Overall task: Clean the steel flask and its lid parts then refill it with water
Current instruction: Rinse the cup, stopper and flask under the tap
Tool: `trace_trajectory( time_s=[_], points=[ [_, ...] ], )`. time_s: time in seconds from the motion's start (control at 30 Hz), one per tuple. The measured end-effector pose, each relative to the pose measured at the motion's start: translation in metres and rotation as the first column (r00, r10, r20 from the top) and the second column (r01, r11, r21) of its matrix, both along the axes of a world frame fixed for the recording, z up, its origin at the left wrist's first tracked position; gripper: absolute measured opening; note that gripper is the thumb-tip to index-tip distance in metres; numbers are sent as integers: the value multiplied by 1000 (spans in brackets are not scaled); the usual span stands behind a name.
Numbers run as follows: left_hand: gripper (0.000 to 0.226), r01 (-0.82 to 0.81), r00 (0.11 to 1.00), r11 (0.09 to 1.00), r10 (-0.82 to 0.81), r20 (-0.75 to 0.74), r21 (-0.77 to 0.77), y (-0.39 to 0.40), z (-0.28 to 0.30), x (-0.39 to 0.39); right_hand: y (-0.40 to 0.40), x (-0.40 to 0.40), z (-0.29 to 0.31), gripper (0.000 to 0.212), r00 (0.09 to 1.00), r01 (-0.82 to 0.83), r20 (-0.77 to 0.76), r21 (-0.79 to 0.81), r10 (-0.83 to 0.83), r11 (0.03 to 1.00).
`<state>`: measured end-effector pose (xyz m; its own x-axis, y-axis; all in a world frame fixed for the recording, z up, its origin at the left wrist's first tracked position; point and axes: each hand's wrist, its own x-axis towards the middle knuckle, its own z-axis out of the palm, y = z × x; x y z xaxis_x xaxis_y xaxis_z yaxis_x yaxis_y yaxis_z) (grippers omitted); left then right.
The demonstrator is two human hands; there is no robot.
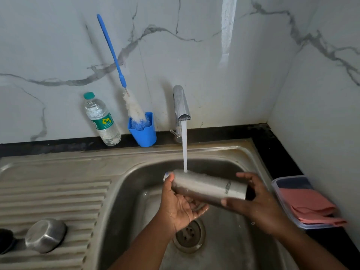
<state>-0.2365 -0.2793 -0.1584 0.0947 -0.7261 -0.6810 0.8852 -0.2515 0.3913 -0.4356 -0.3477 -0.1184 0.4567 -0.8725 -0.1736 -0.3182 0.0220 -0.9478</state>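
Note:
The steel flask (208, 187) lies nearly horizontal over the sink basin (229, 242), held between both hands. My left hand (180, 207) cups it from below at its left end, thumb over the end. My right hand (257, 203) grips its right end, fingers around the rim. Water from the running tap (181, 108) falls onto the flask's upper left side. A steel lid cap (45, 234) rests upside down on the ribbed drainboard (54, 199) at the lower left, next to a dark lid part (5, 240) at the frame's edge.
A blue-handled bottle brush (124, 82) stands in a blue cup (143, 130) against the marble wall, beside a plastic water bottle (102, 119). A clear tub with pink cloths (305, 203) sits on the black counter to the right. The drain (190, 234) lies below the hands.

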Motion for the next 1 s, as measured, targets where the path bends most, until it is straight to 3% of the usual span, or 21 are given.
trace_trajectory(
  time_s=[0.07,0.2,0.33,0.4,0.47,0.53,0.6,0.63,0.73,0.83,0.9,0.97,1.0],
  points=[
    [91,31,999,998,-28,-45,50,-1,-4,-6,-11,7,21,75,998,-25,-55,-77,20,997],
    [93,108,994,986,-108,-10,128,-11,-5,-11,-27,45,51,85,988,-86,-148,-256,49,963],
    [87,107,975,940,-163,150,324,-16,-2,0,-33,92,60,107,961,-180,-262,-365,85,913],
    [68,78,923,911,-220,316,406,-12,-1,7,-32,112,59,115,952,-209,-285,-351,109,913],
    [37,-12,820,943,-181,543,333,-8,-1,15,-29,127,53,119,949,-226,-287,-325,132,918],
    [24,-96,721,993,23,693,67,-4,0,22,-26,138,45,125,957,-210,-256,-297,134,931],
    [11,-29,649,990,126,750,-140,5,4,26,-25,144,40,132,968,-178,-222,-268,119,947],
    [15,53,610,978,128,782,-202,9,6,27,-24,146,38,135,970,-167,-217,-265,110,950],
    [45,237,384,967,-1,923,-98,6,13,31,-19,148,37,137,975,-144,-199,-239,96,960],
    [36,220,115,975,-43,992,16,-11,20,35,-1,138,41,107,942,-215,-319,-340,103,916],
    [34,217,157,976,-33,987,-2,-13,25,34,11,129,46,93,866,-344,-493,-470,81,813],
    [61,176,223,982,27,975,-67,-10,24,32,16,118,48,97,779,-458,-618,-444,107,770],
    [63,181,229,981,27,973,-69,-8,23,30,17,111,45,97,738,-500,-665,-427,112,754]
  ],
)
